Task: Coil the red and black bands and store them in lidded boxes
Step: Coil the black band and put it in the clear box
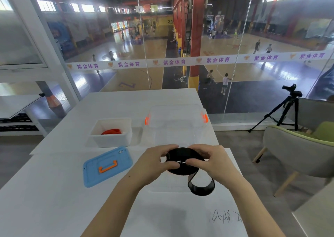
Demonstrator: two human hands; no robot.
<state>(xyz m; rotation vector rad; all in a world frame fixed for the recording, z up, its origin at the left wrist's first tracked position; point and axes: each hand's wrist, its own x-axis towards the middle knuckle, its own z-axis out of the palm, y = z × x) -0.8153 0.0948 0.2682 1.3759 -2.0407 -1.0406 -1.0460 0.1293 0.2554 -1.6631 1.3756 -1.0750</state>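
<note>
Both hands hold the black band [183,155] above the table, partly wound into a flat coil. My left hand [157,161] grips its left side and my right hand [210,161] pinches its right side. A loose loop of the black band hangs below the coil. The red band [111,131] lies coiled inside the white box [112,139] at the left. That box's blue lid [106,166] with an orange handle lies flat in front of it. A clear box [176,121] with orange latches stands behind my hands.
A clear lid [162,186] lies flat on the white table [54,200] under my hands. Handwriting marks the table near the front right. A grey and green chair [298,155] and a black tripod [287,108] stand to the right. A glass wall rises beyond the table.
</note>
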